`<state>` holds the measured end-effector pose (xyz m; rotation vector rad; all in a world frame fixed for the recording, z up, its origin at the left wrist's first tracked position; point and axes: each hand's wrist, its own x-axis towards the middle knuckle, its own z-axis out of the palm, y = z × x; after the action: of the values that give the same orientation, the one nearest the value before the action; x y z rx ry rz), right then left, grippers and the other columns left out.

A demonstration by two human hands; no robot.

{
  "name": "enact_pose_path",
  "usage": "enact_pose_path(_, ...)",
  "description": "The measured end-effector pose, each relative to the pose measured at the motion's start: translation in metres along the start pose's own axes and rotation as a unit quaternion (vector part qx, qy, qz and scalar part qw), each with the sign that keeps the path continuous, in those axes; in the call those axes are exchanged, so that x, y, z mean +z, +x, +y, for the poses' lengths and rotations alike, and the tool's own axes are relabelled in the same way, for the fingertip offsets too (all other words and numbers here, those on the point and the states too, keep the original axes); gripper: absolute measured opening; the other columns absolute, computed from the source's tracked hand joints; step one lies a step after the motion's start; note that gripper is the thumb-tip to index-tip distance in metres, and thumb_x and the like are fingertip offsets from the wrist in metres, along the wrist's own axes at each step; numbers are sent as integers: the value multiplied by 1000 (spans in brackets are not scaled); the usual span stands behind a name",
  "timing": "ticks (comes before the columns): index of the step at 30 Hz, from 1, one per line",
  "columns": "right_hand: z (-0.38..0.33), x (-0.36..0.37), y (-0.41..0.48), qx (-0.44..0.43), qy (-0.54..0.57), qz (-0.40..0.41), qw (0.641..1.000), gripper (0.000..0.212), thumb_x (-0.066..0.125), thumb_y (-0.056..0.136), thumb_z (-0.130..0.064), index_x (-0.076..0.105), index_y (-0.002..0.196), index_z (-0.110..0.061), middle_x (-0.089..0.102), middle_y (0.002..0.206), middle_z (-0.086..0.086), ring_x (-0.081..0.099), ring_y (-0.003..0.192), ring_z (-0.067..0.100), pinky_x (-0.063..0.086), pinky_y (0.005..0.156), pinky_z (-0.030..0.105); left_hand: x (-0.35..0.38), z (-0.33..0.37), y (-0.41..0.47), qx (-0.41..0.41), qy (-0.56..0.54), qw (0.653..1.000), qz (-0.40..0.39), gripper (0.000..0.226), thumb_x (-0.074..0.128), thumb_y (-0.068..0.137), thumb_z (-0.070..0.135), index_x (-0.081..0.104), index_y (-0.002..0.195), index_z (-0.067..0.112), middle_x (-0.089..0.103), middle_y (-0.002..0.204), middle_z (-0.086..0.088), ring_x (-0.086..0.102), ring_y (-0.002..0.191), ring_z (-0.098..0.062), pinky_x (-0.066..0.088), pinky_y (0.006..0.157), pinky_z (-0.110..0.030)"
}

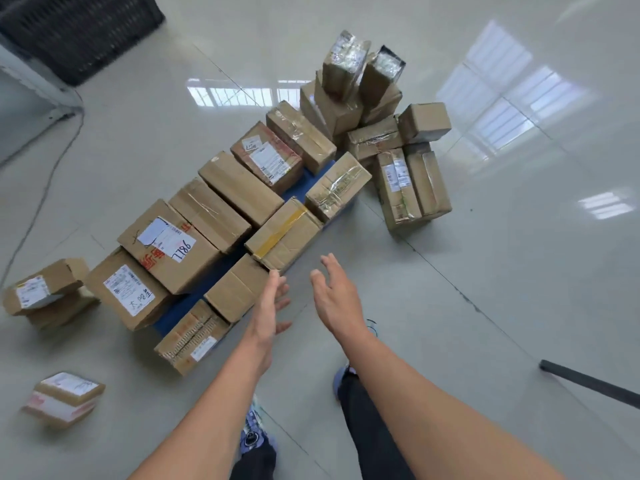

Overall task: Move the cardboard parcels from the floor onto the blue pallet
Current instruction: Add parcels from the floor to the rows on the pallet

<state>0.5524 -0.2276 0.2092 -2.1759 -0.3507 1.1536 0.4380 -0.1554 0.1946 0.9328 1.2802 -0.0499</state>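
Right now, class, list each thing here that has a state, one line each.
left hand, open, holding nothing
right hand, open, holding nothing
blue pallet, mostly covered by parcels
yellow-taped parcel, lying on the pallet
far pile of parcels, stacked on the floor
two-parcel stack, on the floor beside the pallet
small labelled parcel, alone on the floor

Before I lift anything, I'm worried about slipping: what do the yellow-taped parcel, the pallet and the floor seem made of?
Yellow-taped parcel: matte brown cardboard, creased at the edges, with a glossy yellow tape band.
Pallet: smooth blue, probably plastic; only slivers show between boxes.
Floor: pale polished tile, likely ceramic, mirroring windows, with thin joint lines.
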Motion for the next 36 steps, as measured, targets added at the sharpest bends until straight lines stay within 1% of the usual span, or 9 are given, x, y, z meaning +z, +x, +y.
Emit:
enact_pose_path(3, 15, -53, 31, 21, 19, 22, 999, 51, 42, 109, -31, 40, 158, -18, 27, 170, -3, 23, 156, 12, 18, 122, 25, 58, 25, 14, -5, 18, 1000, -14, 67, 32, 100, 70, 51, 148, 28, 54, 148, 6, 53, 130, -12, 47, 92, -38)
enact_pose_path(9, 37, -128, 86, 47, 10, 44, 998, 51, 43, 109, -32, 41, 158, -18, 34, 168, -1, 29, 154, 17, 21, 120, 27, 149, 58, 44, -21, 30, 998, -50, 69, 29, 102, 68, 46, 153, 24, 50, 153, 4, 50, 134, -13, 43, 109, -44)
enact_pose_path(13, 45, -159, 122, 64, 7, 52, 997, 51, 42, 108, -33, 41, 158, -21, 34, 167, -2, 30, 154, 17, 23, 121, 32, 190, 70, 77, -40, 28, 997, -65, 69, 30, 101, 70, 50, 150, 24, 52, 151, 5, 51, 132, -12, 44, 109, -44)
enact_pose_path(19, 56, -194, 194, 102, -4, 65, 993, 49, 41, 107, -36, 44, 155, -26, 43, 162, -6, 37, 149, 18, 29, 118, 36, 229, 87, 149, -87, 0, 993, -74, 70, 32, 100, 73, 52, 149, 26, 53, 150, 7, 51, 134, -11, 45, 104, -41)
enact_pose_path(21, 64, -203, 225, 113, -7, 68, 991, 46, 42, 106, -36, 48, 151, -27, 52, 153, -4, 46, 142, 21, 37, 108, 34, 241, 89, 179, -98, -2, 992, -74, 71, 31, 100, 73, 52, 149, 26, 53, 150, 6, 51, 134, -12, 44, 109, -44)
enact_pose_path(23, 72, -208, 256, 121, -7, 68, 990, 43, 43, 106, -34, 50, 148, -26, 58, 145, -1, 51, 134, 21, 36, 96, 30, 252, 90, 207, -112, -1, 991, -71, 72, 31, 100, 73, 52, 149, 25, 53, 150, 5, 51, 134, -12, 44, 110, -46)
enact_pose_path(26, 89, -214, 299, 129, -12, 56, 990, 45, 42, 107, -34, 49, 150, -23, 58, 144, 2, 52, 132, 23, 37, 99, 31, 268, 87, 245, -130, 3, 989, -72, 74, 30, 100, 73, 48, 152, 24, 51, 153, 4, 49, 136, -14, 42, 109, -46)
enact_pose_path(31, 121, -228, 367, 156, -22, 46, 986, 47, 42, 105, -34, 51, 149, -20, 56, 149, 5, 49, 138, 27, 37, 116, 43, 304, 82, 301, -147, 4, 985, -85, 74, 30, 100, 73, 44, 155, 26, 47, 156, 4, 46, 139, -15, 37, 115, -49)
enact_pose_path(36, 160, -236, 425, 163, -30, 26, 986, 51, 41, 105, -39, 46, 154, -24, 51, 155, 4, 46, 140, 24, 34, 105, 32, 338, 67, 362, -137, -6, 988, -75, 67, 28, 101, 72, 43, 154, 34, 48, 153, 10, 42, 142, -14, 34, 114, -47)
